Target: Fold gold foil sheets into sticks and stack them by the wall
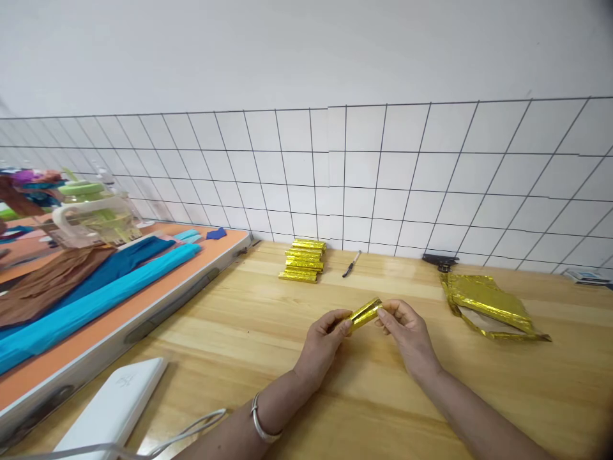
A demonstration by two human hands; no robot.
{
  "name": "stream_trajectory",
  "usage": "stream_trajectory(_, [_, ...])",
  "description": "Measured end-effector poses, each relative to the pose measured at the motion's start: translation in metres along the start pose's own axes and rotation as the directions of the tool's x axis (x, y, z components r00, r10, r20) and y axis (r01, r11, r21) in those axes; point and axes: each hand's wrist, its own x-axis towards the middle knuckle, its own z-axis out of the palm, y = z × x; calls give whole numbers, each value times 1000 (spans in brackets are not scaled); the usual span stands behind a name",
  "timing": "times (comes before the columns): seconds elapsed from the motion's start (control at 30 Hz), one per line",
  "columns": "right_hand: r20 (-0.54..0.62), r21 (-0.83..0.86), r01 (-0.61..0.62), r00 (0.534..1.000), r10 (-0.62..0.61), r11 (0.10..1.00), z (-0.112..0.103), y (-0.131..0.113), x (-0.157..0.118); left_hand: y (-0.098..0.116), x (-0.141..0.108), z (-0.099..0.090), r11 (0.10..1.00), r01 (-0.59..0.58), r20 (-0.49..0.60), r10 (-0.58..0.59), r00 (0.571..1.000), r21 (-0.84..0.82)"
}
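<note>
A small strip of shiny gold foil, folded lengthwise, is held above the wooden table between both hands. My left hand pinches its left end, and my right hand grips the right end with thumb and fingers. Beyond the hands, several gold foil rolls lie in a row near the wall. To the right, a larger wrinkled gold foil bundle rests on the table with a pale, torn-looking opening along its front.
A pen and a black clip-like object lie near the tiled wall. At left, a white power bank with a cable sits beside an orange-topped surface carrying blue and brown crepe paper and a clear pitcher.
</note>
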Motion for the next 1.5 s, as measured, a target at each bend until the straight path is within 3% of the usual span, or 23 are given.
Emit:
stream_trajectory(0.53, [-13, -168, 99, 995, -103, 981, -5, 9, 2, 0, 1, 1, 998, -1, -84, 6, 996, 56])
stream_trajectory(1.07, [29, -178, 139, 990, -136, 974, -6, 12, 2, -5, 5, -2, 994, -52, -127, 64, 990, 97])
stream_trajectory(1.5, [-6, -168, 35, 999, -37, 985, -6, 13, 3, -7, 5, -3, 983, -92, -95, 108, 990, 156])
